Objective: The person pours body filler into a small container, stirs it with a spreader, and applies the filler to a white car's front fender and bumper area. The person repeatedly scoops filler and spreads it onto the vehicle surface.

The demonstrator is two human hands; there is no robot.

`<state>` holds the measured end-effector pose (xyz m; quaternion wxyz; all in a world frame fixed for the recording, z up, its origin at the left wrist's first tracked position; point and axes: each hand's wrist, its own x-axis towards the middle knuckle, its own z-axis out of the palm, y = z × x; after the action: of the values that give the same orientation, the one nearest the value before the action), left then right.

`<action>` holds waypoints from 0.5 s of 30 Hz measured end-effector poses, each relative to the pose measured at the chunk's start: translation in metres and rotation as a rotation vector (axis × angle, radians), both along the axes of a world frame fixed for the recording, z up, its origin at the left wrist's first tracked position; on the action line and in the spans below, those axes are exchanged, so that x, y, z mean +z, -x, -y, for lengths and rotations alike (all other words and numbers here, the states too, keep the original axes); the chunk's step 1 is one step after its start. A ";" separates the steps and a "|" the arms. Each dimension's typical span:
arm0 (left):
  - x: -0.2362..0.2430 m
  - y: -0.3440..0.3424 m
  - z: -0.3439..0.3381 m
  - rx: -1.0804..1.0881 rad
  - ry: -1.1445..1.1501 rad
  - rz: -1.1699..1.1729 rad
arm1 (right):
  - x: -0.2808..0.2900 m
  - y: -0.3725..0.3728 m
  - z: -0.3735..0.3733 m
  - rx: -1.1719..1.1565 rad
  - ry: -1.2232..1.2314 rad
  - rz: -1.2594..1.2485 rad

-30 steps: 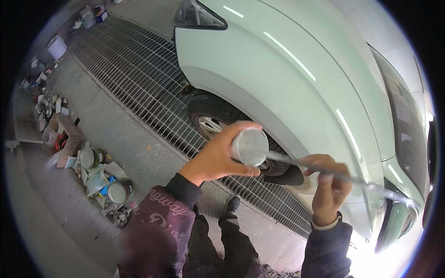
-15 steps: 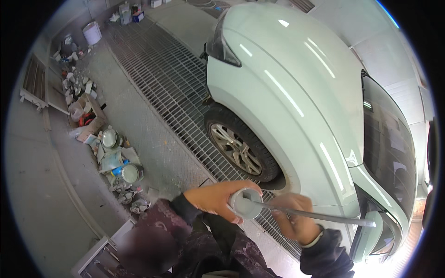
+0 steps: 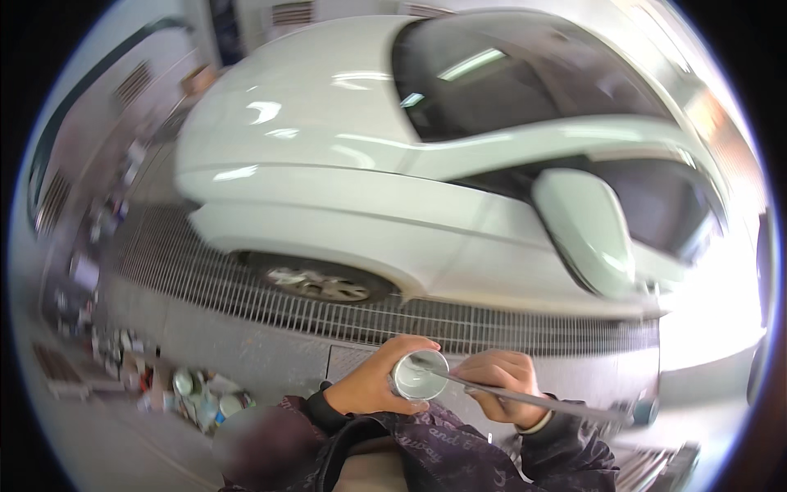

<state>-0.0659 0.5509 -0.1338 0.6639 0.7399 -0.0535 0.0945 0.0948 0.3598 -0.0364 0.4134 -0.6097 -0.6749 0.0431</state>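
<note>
**In front of the printed jacket (image 3: 463,443), holding cup (image 3: 420,380) and stick (image 3: 567,405) together**

Low in the view, near the middle, cradles the cup in the left hand (image 3: 369,381), with fingers curled round the far side and thumb along the near side. In the right hand (image 3: 502,373), pinches the long grey stick between thumb and bent fingers, with one end inside the cup's mouth and the rest slanting out past the right sleeve (image 3: 561,455). Keeps the two hands apart, linked only by cup and stick.

Since one second ago, has brought the right hand nearer to the cup. Has also swung the view from the front wheel (image 3: 320,284) and wing round to the long side of the pale car (image 3: 328,201), with windscreen (image 3: 533,102) and door mirror (image 3: 584,230) now facing the camera. Blurs in places, as if from a turn of the head. Has kept the same hold on cup and stick throughout.

To judge by this, amounts to a change of outlook rather than of work: seems to be busy with the cup and its contents, well apart from the car. Inside the cup, shows a pale surface with a darker patch beside the stick; cannot tell whether liquid, paste or bare wall.

Beyond the hands, shows floor grating (image 3: 492,328) alongside the car; over to the left, round cans (image 3: 183,382) among blurred clutter.
</note>
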 end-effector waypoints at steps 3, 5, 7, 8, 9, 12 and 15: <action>0.004 -0.068 0.081 -0.173 0.087 -0.096 | -0.004 -0.019 0.109 -0.307 0.117 -0.146; -0.003 -0.113 0.140 -0.336 0.136 -0.171 | -0.013 -0.033 0.168 -0.483 0.102 -0.141; -0.010 -0.148 0.192 -0.467 0.117 -0.253 | -0.017 -0.041 0.221 -0.688 0.081 -0.219; -0.011 -0.159 0.220 -0.535 0.136 -0.335 | -0.018 -0.040 0.248 -0.781 0.080 -0.270; -0.015 -0.174 0.248 -0.609 0.129 -0.327 | -0.020 -0.040 0.273 -0.897 0.084 -0.306; -0.023 -0.217 0.321 -0.803 0.099 -0.250 | -0.037 -0.034 0.353 -1.299 -0.136 -0.313; -0.040 -0.245 0.390 -0.964 0.001 -0.235 | -0.088 -0.013 0.443 -1.580 -0.325 -0.684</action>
<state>0.1790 0.1611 -0.1737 0.6341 0.6361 -0.3143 -0.3075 0.1078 -0.0833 -0.1247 0.5838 -0.7861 0.1082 -0.1720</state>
